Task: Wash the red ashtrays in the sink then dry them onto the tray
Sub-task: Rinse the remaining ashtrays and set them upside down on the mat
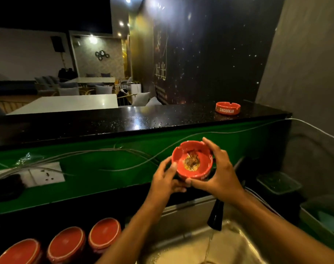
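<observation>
The red ashtray (192,162) sits in mid-air at the centre of the frame, held above and behind the steel sink (236,248), tilted so its bowl faces the camera and shows a brown-yellow patch of ash or residue in the middle; it looks rigid and glazed, probably ceramic or melamine, so I judge it moderately heavy for its size, stiff, breakable if dropped onto the steel, and slippery once wet; the best hold is across the outer wall with the thumb hooked over the notched rim, clear of the dirty bowl. The left hand (167,180) cups it from the lower left, thumb lying up against the rim and fingers curled beneath; the right hand (220,172) wraps the right side, fingers arched over the upper rim and thumb under the base; both forearms rise from the bottom of the frame and converge on it. A thin stream runs from the black tap (215,216) into the sink at lower right. A second ashtray (228,108) stands on the black counter (124,122) at upper right; three red-lidded jars (67,242) line the lower left; a pale tray (324,216) shows at the right edge.
</observation>
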